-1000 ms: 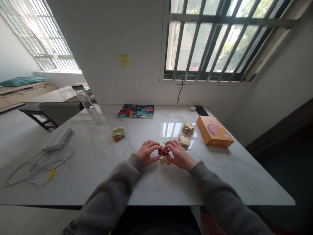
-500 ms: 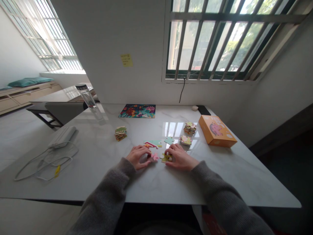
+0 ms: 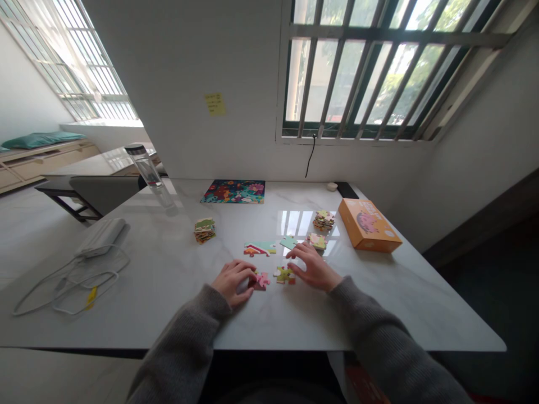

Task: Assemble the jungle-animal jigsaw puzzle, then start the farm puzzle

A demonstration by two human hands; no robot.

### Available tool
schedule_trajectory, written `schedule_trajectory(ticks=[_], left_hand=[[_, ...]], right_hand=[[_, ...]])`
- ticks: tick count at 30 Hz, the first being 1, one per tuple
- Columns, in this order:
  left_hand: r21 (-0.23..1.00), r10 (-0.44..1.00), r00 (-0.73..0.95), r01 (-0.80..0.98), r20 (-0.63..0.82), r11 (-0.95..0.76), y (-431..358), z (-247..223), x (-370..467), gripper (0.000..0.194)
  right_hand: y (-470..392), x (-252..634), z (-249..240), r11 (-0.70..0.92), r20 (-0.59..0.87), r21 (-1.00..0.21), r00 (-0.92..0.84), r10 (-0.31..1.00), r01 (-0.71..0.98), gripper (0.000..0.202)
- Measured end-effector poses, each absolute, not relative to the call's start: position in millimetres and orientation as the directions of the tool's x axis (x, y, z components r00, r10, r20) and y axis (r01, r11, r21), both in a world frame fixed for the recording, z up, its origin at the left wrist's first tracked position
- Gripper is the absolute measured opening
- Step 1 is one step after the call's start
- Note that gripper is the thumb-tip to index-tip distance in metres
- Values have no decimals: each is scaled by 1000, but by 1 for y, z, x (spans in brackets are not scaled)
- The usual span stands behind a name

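Observation:
My left hand (image 3: 234, 282) rests on the table with thumb and fingers closed at the left edge of a pink puzzle piece (image 3: 262, 280); the fingers cover part of it. To its right, separated by a small gap, lies a yellow-green puzzle piece (image 3: 285, 275). My right hand (image 3: 312, 267) is just right of that piece, fingers apart and holding nothing. Beyond the hands are a joined strip of puzzle pieces (image 3: 260, 248) with a red and white band, and a mint-green puzzle piece (image 3: 288, 242) near my right fingertips.
Puzzle stacks stand at left (image 3: 205, 230) and right (image 3: 324, 220), with a lower stack (image 3: 317, 241) by my right hand. An orange box (image 3: 369, 224), a colourful picture sheet (image 3: 234, 191), a clear bottle (image 3: 146, 168) and a white device with cables (image 3: 103, 237) surround the work area.
My right hand has let go of the yellow-green piece and opened, moving up and to the right. My left hand and the pink piece have shifted slightly toward me.

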State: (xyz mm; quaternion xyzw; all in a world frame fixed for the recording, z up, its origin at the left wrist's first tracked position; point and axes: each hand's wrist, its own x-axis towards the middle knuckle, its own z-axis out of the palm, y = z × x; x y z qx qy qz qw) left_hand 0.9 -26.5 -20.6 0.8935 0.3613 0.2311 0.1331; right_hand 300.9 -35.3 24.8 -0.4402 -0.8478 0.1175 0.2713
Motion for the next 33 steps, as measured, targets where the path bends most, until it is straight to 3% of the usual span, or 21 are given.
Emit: schedule_trajectory(ticks=[4,8,17,26,29,33], left_hand=[[389,699,639,584,321,-712,-26,-23,1,20],[383,689,649,576,323,-722,-25,-25,1,20],[392,690,651,573,317,-720,-25,-24,1,20],[395,692,652,574,309,-717,-26,-21,1,20],[401,696,616,570,369,-717,-28,-18,2,22],[401,647,560,510,517,-761,-29,-14,5,39]], right_hand=[[-26,336,26,499,513,-445,-245,823,744,16],[-14,378,19,402,555,-405,-128,822,821,20],[-7,398,0,433,447,-378,-249,859,818,16],[-10,392,9,470,576,-383,-192,795,795,20],[-19,360,7,550,611,-415,-226,759,725,19],[-42,301,1,678,528,-418,-445,723,605,26]])
